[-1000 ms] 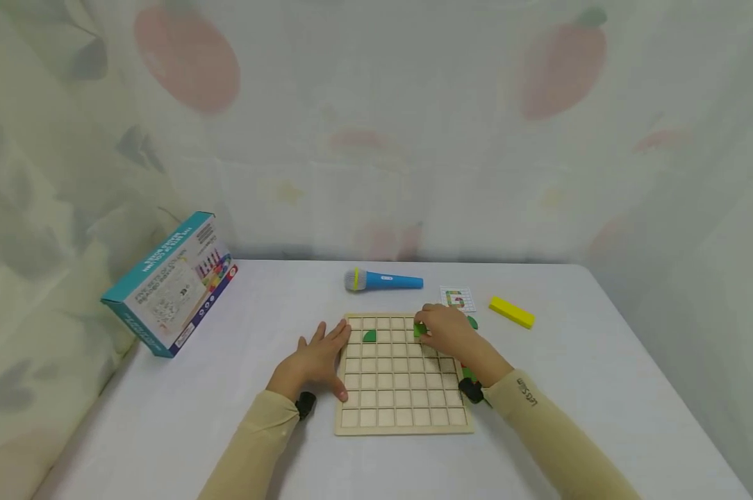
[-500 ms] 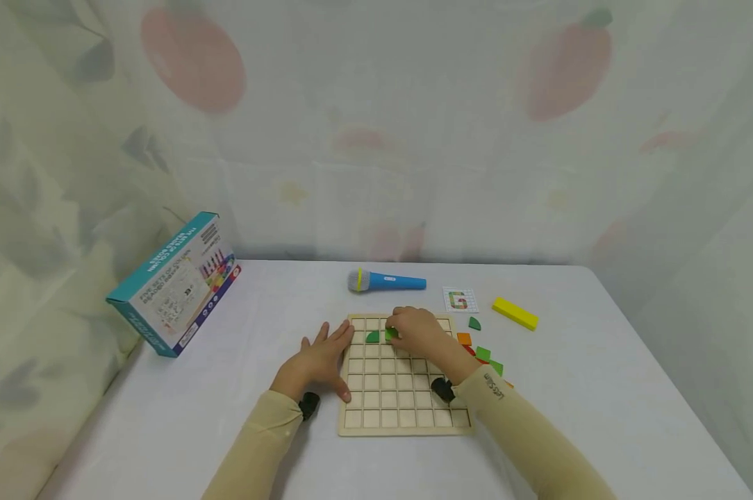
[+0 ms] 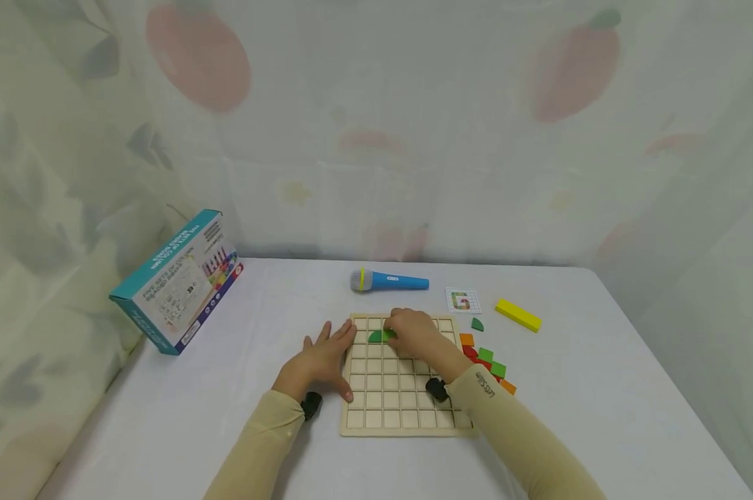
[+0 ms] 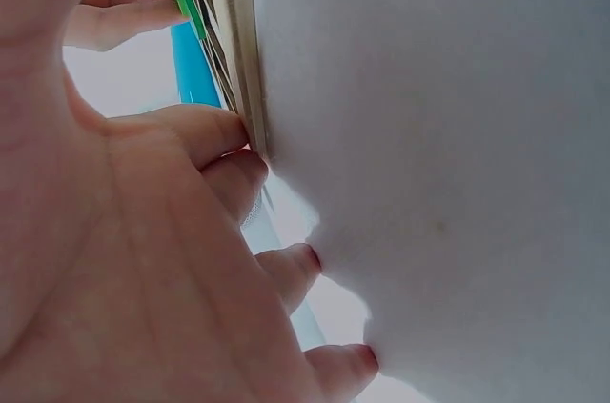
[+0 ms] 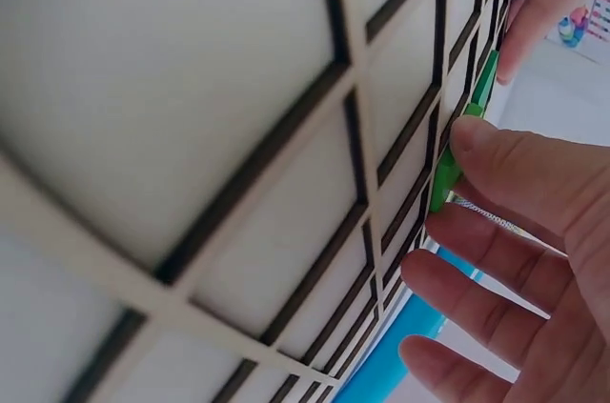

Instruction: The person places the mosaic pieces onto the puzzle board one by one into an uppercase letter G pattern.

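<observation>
My right hand (image 3: 417, 335) has its grip pinched on a light green piece (image 5: 444, 177) over the wooden grid board (image 3: 389, 410), second row, just right of the dark green piece (image 3: 374, 337) already seated. My left hand (image 3: 321, 357) lies spread flat, fingertips (image 4: 229, 131) against the board's left edge. Best to lower the piece square into 1 cell, keeping the board braced. My fingers hide which cell it meets.
</observation>
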The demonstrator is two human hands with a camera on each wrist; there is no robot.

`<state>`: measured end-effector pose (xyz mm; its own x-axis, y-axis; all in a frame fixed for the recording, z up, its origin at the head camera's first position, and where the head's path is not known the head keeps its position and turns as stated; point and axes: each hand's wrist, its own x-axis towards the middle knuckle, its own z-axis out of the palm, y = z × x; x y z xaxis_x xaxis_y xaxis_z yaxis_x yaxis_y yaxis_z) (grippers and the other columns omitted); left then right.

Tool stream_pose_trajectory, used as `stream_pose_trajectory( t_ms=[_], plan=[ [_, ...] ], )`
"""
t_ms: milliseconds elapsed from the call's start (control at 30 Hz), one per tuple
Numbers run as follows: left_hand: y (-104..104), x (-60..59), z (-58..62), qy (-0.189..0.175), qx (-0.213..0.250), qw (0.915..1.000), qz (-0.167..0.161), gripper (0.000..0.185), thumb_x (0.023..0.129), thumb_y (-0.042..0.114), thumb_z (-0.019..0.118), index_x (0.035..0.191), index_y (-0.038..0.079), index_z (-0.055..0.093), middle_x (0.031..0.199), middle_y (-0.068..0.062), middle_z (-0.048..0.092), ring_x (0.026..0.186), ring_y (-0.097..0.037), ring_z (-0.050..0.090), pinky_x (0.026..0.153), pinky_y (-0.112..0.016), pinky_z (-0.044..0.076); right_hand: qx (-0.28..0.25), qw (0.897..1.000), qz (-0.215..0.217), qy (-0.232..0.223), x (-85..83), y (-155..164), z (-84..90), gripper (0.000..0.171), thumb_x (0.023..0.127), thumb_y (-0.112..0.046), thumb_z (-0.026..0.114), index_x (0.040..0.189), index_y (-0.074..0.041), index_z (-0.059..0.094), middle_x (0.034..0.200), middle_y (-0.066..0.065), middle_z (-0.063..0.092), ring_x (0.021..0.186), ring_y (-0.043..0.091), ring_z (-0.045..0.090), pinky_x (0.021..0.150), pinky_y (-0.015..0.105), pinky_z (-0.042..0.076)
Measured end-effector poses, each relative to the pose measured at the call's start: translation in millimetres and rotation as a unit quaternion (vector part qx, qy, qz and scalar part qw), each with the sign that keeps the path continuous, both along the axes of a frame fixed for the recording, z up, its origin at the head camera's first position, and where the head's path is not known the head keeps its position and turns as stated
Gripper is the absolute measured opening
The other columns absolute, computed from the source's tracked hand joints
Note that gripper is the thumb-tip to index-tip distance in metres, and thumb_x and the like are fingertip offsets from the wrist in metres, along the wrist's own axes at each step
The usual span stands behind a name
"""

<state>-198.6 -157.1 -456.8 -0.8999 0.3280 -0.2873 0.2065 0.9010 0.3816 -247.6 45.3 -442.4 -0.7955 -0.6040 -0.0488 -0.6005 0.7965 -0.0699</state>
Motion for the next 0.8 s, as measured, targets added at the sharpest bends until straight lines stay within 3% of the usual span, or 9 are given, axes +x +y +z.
stream_pose_trajectory(
  t_ms=[200, 433, 567, 800],
  plan=[
    [2, -0.9, 2.4, -0.001, -0.009, 1.0, -0.002, 0.133, 0.036, 0.05, 0.084, 0.144, 0.018, 0.013, 0.15, 0.003, 0.002, 0.135, -0.036, -0.003, 0.096, -0.068, 0.004, 0.009, 1.0, -0.011, -0.002, 0.0, 1, 2.7, 0.027, 0.079, -0.029, 0.067, 0.103, -0.019, 0.065, 0.094, -0.003, 0.057, 0.083, 0.014, 0.055, 0.069, 0.031, 0.047],
    [4, -2.0, 0.5, -0.007, -0.014, 0.9999, 0.0, 0.134, 0.035, 0.051, 0.083, 0.144, 0.018, 0.013, 0.15, 0.003, 0.001, 0.135, -0.036, -0.003, 0.096, -0.068, 0.004, 0.032, 0.999, -0.011, -0.004, 1.4, 2, 5.4, 0.027, 0.079, -0.031, 0.066, 0.103, -0.02, 0.065, 0.093, -0.004, 0.056, 0.084, 0.014, 0.055, 0.068, 0.032, 0.048],
    [3, -2.9, -1.9, -0.006, -0.016, 0.9999, 0.002, 0.134, 0.035, 0.051, 0.083, 0.144, 0.019, 0.013, 0.15, 0.004, 0.001, 0.135, -0.036, -0.003, 0.096, -0.068, 0.004, 0.015, 1.0, -0.016, -0.006, 3.4, 10, 6.7, 0.032, 0.08, -0.031, 0.065, 0.11, -0.02, 0.063, 0.1, -0.003, 0.057, 0.087, 0.015, 0.056, 0.069, 0.032, 0.049],
    [0, -2.1, -3.0, -0.004, -0.008, 1.0, 0.002, 0.134, 0.035, 0.049, 0.083, 0.144, 0.019, 0.012, 0.15, 0.003, 0.001, 0.135, -0.036, -0.004, 0.096, -0.068, 0.003, -0.037, 0.998, -0.041, 0.019, 3.1, 50, 12.0, 0.032, 0.078, -0.022, 0.068, 0.109, -0.015, 0.064, 0.1, 0.0, 0.059, 0.082, 0.015, 0.058, 0.059, 0.025, 0.048]
  ],
)
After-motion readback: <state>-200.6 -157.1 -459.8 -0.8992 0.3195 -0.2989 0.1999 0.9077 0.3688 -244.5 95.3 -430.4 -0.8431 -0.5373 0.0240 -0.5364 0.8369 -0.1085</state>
